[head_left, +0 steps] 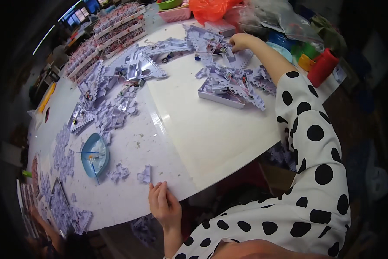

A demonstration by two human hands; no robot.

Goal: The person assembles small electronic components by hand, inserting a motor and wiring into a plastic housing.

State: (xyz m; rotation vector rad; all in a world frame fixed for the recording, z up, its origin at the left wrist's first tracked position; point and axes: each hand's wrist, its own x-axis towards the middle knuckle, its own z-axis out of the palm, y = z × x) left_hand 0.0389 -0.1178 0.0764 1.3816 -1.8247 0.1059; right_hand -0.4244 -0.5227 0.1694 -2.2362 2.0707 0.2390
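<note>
My left hand [164, 203] rests at the table's near edge, fingers loosely extended and holding nothing. Just beyond its fingertips stands a small lavender plastic part [145, 174], with a cluster of small loose parts [119, 172] to its left. My right arm stretches to the far side, where my right hand [242, 42] bends its fingers down onto a pile of lavender plastic housings [209, 41]. Those fingers look closed at a housing's edge; what they grip is partly hidden. Nearer me lies a lavender tray-shaped housing [221, 98] under toothed plates and wired parts [235, 82].
A blue bowl [94, 169] with white contents and thin sticks sits at left. More lavender parts [114, 112] spread beyond it. Stacked racks [118, 32] stand far left. A red cone-shaped spool [323, 68] is beside my right arm. Another person's arm [47, 226] shows lower left.
</note>
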